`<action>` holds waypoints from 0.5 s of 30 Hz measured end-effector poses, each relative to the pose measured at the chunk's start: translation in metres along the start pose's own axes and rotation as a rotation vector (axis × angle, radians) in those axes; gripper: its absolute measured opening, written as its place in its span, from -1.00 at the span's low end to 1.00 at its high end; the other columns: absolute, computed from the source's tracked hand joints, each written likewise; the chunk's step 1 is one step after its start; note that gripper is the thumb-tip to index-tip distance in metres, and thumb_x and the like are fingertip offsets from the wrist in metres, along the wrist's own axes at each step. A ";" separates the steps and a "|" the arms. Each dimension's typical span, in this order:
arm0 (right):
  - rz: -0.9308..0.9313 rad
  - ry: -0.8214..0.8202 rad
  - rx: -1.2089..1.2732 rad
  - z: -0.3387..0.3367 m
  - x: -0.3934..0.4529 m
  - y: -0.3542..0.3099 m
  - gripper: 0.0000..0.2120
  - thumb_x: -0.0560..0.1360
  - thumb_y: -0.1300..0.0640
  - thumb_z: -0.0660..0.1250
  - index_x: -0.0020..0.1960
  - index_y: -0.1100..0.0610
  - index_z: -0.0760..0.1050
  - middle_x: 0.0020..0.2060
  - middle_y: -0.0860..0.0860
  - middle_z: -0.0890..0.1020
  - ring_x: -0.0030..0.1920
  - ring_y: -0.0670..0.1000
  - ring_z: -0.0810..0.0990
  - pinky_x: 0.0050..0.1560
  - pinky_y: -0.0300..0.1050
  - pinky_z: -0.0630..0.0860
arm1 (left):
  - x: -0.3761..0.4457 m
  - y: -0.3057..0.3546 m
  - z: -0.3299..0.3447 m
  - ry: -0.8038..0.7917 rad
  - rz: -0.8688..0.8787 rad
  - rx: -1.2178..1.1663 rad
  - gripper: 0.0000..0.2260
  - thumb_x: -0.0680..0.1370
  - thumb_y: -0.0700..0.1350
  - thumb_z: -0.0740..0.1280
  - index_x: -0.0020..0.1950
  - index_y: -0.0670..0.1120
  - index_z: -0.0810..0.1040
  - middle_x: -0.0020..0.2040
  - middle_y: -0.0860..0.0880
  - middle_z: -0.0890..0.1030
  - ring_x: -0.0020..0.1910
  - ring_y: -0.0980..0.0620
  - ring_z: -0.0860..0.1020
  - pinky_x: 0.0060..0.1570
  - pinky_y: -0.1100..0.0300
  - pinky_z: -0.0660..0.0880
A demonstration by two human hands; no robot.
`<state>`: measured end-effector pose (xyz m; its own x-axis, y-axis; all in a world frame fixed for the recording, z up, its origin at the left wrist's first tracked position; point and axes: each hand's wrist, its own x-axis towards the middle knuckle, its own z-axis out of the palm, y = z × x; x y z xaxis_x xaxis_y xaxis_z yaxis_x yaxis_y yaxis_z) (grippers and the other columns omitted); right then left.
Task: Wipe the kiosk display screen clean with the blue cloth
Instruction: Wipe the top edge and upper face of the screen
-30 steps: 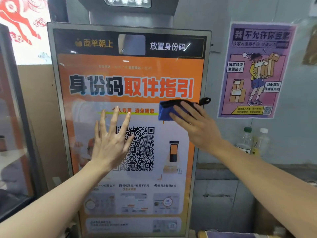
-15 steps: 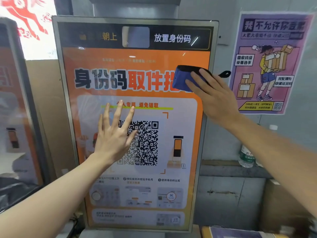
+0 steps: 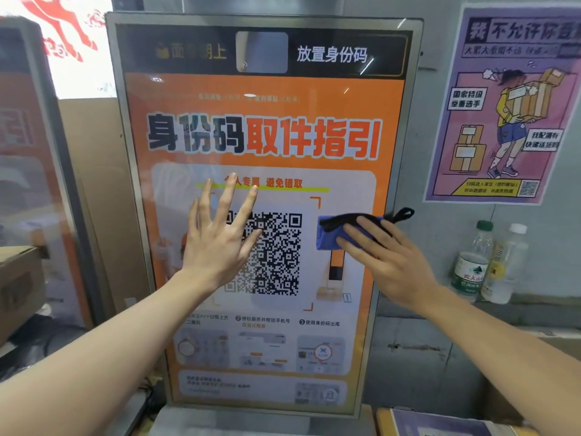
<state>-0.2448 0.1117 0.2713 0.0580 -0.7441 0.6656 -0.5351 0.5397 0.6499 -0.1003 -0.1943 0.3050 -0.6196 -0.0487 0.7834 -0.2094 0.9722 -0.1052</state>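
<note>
While the tall metal-framed kiosk display screen (image 3: 264, 146) is standing upright and showing an orange graphic with large Chinese characters, the right hand (image 3: 386, 259) is pressing a folded blue cloth with a black edge and loop (image 3: 330, 234) flat against the glass with its fingers straight and close together. That cloth is lying on the right side of the screen, just right of the black-and-white QR code (image 3: 276, 256) at the screen's middle, and its black loop is sticking out over the screen's right frame. The left hand (image 3: 220, 243) is held up in front of the screen with its fingers spread wide, gripping nothing; its fingertips are reaching above the upper left corner of the QR code, though whether the palm is touching the glass cannot be told. Both bare forearms are reaching in from below the screen. To the right of the screen, a purple cartoon poster of a figure carrying boxes (image 3: 509, 102) is hanging on the grey wall, and beneath it two clear plastic bottles (image 3: 487, 262) are standing side by side on a ledge. To the left of the screen, a brown cardboard box (image 3: 19, 278) is sitting low, beside a blurred reflective panel.
</note>
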 end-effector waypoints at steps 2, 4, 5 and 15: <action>-0.054 -0.027 -0.001 -0.001 -0.006 0.000 -0.41 0.54 0.38 0.03 0.55 0.10 0.24 0.51 0.09 0.27 0.55 0.12 0.17 0.57 0.11 0.03 | 0.000 0.000 0.001 -0.001 0.001 0.000 -0.37 0.59 0.18 0.21 0.60 0.03 0.14 0.61 -0.13 0.06 0.56 -0.32 0.02 0.38 -0.33 0.20; -0.077 -0.042 -0.004 -0.002 -0.006 0.003 -0.40 0.53 0.40 0.04 0.54 0.10 0.25 0.51 0.10 0.28 0.55 0.11 0.17 0.56 0.10 0.04 | 0.000 -0.001 0.001 0.001 -0.002 -0.006 -0.38 0.59 0.18 0.21 0.61 0.04 0.13 0.62 -0.12 0.05 0.56 -0.31 0.00 0.39 -0.32 0.19; -0.080 -0.044 -0.008 -0.003 -0.003 0.006 -0.39 0.53 0.40 0.05 0.55 0.10 0.23 0.52 0.09 0.27 0.55 0.11 0.16 0.56 0.10 0.04 | 0.000 -0.001 0.002 0.000 -0.001 -0.009 -0.38 0.59 0.19 0.20 0.61 0.04 0.12 0.62 -0.12 0.04 0.56 -0.31 0.00 0.40 -0.32 0.18; 0.223 0.128 0.010 -0.020 0.094 0.026 -0.46 0.57 0.40 0.12 0.52 0.14 0.32 0.49 0.12 0.36 0.52 0.16 0.26 0.52 0.14 0.12 | 0.001 -0.006 0.007 0.040 0.016 0.010 -0.43 0.63 0.22 0.12 0.61 0.08 0.10 0.62 -0.08 0.04 0.57 -0.27 0.01 0.39 -0.28 0.16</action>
<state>-0.2365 0.0634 0.3581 0.0436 -0.5507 0.8336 -0.5553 0.6802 0.4784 -0.1053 -0.2014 0.3019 -0.5919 -0.0241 0.8056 -0.2074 0.9704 -0.1234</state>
